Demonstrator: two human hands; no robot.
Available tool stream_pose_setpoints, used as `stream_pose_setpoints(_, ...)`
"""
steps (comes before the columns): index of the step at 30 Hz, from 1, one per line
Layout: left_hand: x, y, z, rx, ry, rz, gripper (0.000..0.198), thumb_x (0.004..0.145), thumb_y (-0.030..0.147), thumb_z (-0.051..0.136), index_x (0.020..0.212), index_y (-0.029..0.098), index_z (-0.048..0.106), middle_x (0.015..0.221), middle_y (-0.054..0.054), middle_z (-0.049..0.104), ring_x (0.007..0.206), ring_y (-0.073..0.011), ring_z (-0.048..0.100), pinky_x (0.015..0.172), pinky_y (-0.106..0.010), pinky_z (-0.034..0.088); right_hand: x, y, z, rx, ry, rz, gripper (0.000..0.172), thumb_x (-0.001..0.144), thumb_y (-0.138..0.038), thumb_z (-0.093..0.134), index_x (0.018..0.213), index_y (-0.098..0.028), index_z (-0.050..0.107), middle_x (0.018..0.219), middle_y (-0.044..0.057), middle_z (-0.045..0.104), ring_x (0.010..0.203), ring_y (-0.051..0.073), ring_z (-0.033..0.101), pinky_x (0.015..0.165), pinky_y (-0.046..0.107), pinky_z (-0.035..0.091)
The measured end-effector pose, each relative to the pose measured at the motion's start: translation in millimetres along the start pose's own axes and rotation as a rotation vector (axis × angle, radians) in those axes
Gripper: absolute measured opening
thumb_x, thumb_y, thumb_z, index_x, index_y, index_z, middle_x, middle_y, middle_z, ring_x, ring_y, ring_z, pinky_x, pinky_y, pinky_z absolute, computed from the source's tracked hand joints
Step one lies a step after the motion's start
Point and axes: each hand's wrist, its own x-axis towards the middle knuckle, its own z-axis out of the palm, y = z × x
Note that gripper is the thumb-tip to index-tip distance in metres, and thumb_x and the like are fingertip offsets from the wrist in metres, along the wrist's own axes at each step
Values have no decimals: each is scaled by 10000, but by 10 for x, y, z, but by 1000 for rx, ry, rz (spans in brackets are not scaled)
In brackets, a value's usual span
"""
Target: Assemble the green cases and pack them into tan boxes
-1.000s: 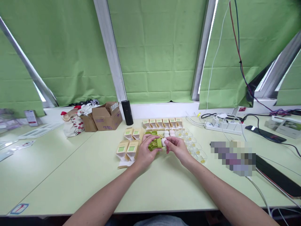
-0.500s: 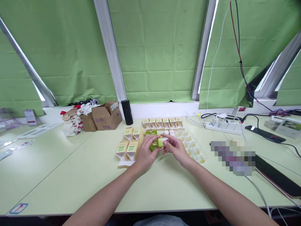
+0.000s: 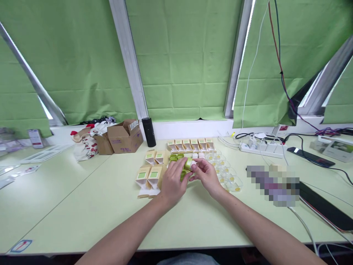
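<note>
green pcs. (image 3: 173, 157) part-hidden, obj. (image 3: 275, 186) pixelated, forearms (image 3: 129, 221) cropped btm

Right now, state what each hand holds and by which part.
The left hand holds a green piece by its left side; the right hand holds the white piece beside it by its right side. Exact fingertip contact is partly hidden.

Near the worktop's (image 3: 91, 217) far edge sit a cardboard box (image 3: 127, 141), a black bottle (image 3: 149, 132) and a power strip (image 3: 264, 150); a sticker (image 3: 21, 246) marks the near edge.
</note>
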Motion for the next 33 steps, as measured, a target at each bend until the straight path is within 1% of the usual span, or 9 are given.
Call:
stream_pose_setpoints(5, -26, 12, 16, -49, -31, -57, 500, 1071, 267, 547, 1564, 218, 485, 1393, -149, 710, 1291, -308, 682, 1067, -484, 584, -3, 45, 0, -13, -39, 13, 587, 701, -616, 925, 1031, -234, 625, 742, -29, 680, 673, 199, 711, 560, 338, 657)
stream_pose_setpoints(9, -50, 6, 26, -269, -70, -248, 510, 1079, 309, 524, 1577, 211, 473, 1374, -163, 706, 1208, -299, 718, 1030, -463, 602, -12, 61, -27, -114, -113, -46, 519, 776, -603, 872, 1036, -233, 616, 827, 12, 707, 724, 206, 709, 567, 335, 653)
stream_pose_setpoints(12, -45, -9, 61, -543, -55, -431, 537, 1081, 389, 533, 1585, 220, 458, 1492, -170, 627, 1230, -281, 714, 988, -401, 628, -24, 50, -60, -308, -125, -172, 414, 857, -528, 820, 1084, -228, 646, 997, 63, 714, 861, 218, 707, 620, 324, 656)
stream_pose_setpoints(14, -22, -17, 88, -724, -44, -516, 558, 1072, 441, 552, 1576, 219, 464, 1487, -163, 628, 1254, -268, 703, 1002, -375, 626, -33, 38, -89, -476, -101, -291, 369, 900, -435, 784, 1175, -232, 644, 1154, 94, 694, 906, 214, 706, 661, 330, 658)
stream_pose_setpoints(18, 39, -17, 106, -938, -80, -615, 576, 1028, 488, 623, 1504, 178, 532, 1408, -175, 678, 1205, -264, 729, 1042, -399, 614, -51, 21, -146, -773, -123, -534, 444, 952, -275, 716, 1374, -264, 581, 1419, 142, 609, 882, 201, 714, 671, 349, 652)
stream_pose_setpoints(22, 74, -4, 87, -993, -127, -638, 512, 998, 466, 664, 1401, 152, 626, 1307, -177, 734, 1136, -277, 756, 1010, -425, 628, -57, 31, -166, -987, -180, -686, 355, 1031, -246, 626, 1384, -278, 601, 1447, 139, 629, 1086, 272, 730, 754, 388, 665)
stream_pose_setpoints(25, 84, -2, 94, -976, -114, -656, 471, 975, 443, 690, 1339, 145, 660, 1281, -171, 745, 1136, -270, 753, 993, -409, 631, -46, 53, -166, -1012, -188, -736, 338, 1054, -217, 580, 1384, -278, 612, 1432, 132, 652, 1208, 294, 710, 825, 410, 677)
stream_pose_setpoints(29, 91, 2, 129, -961, -89, -709, 433, 953, 416, 707, 1290, 146, 667, 1232, -152, 763, 1129, -252, 753, 994, -394, 627, -21, 84, -172, -988, -200, -784, 377, 1052, -177, 562, 1414, -273, 597, 1370, 134, 687, 1239, 296, 697, 939, 463, 665)
stream_pose_setpoints(33, 97, 28, 147, -941, -62, -712, 398, 946, 395, 700, 1259, 152, 663, 1214, -145, 771, 1126, -248, 754, 991, -394, 627, -6, 99, -180, -990, -204, -805, 386, 1046, -162, 559, 1418, -259, 587, 1337, 145, 693, 1210, 296, 702, 961, 481, 656)
